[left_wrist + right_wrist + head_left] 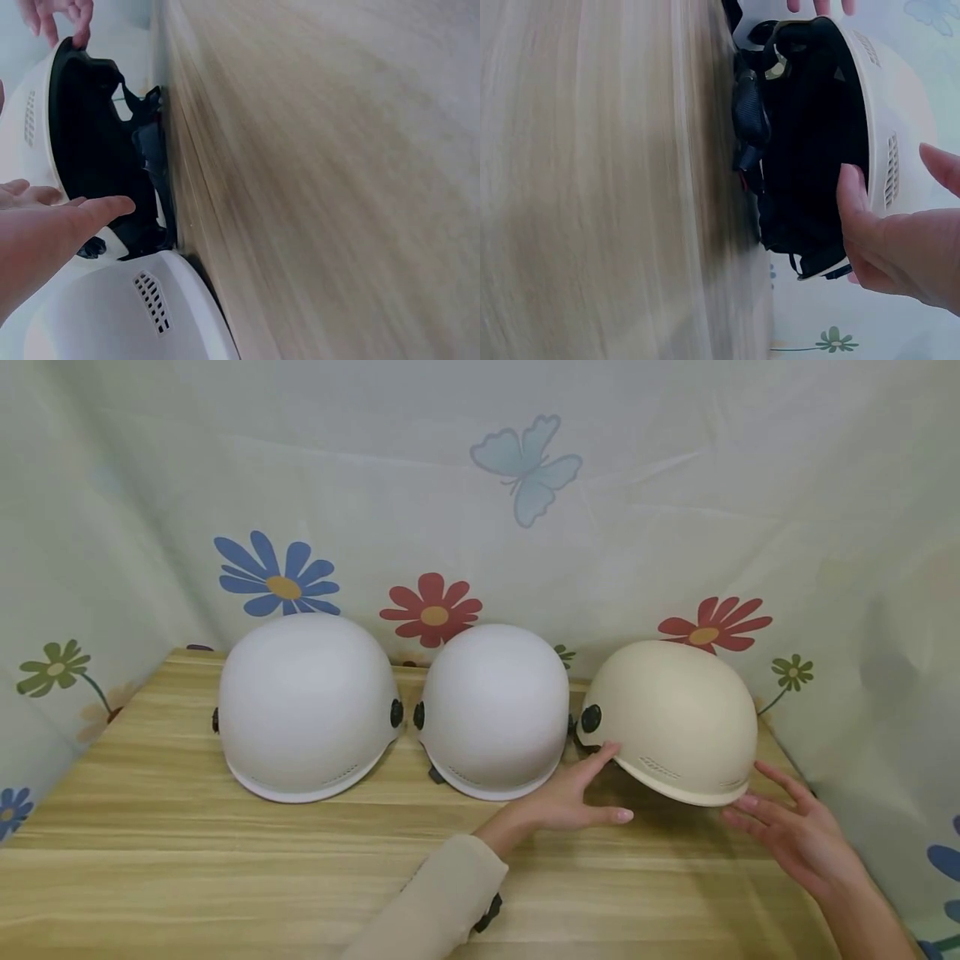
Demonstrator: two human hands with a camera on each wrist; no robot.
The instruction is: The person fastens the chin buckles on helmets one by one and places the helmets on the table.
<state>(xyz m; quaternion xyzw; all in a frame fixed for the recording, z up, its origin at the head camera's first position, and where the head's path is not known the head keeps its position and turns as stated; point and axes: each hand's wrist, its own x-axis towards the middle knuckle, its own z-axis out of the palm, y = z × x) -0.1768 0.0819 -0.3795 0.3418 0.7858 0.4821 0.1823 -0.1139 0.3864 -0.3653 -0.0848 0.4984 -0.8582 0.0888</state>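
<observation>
A beige helmet (pixel 675 718) sits at the right of the row, its front rim tilted up off the wooden table. My right hand (pixel 802 835) holds that rim at its right front, with the thumb (pixel 853 191) at the edge and a finger along the shell. At the left lower edge, my left hand (pixel 562 797) touches the helmet with a fingertip, its thumb spread out straight below. Both wrist views show the dark inner lining (pixel 101 142) and black straps (pixel 750 112) beside the tabletop.
Two white helmets, one in the middle (pixel 495 710) and a larger one at left (pixel 307 702), stand beside the beige one on the wooden table (pixel 247 877). Behind hangs a pale cloth (pixel 360 485) printed with flowers and a butterfly.
</observation>
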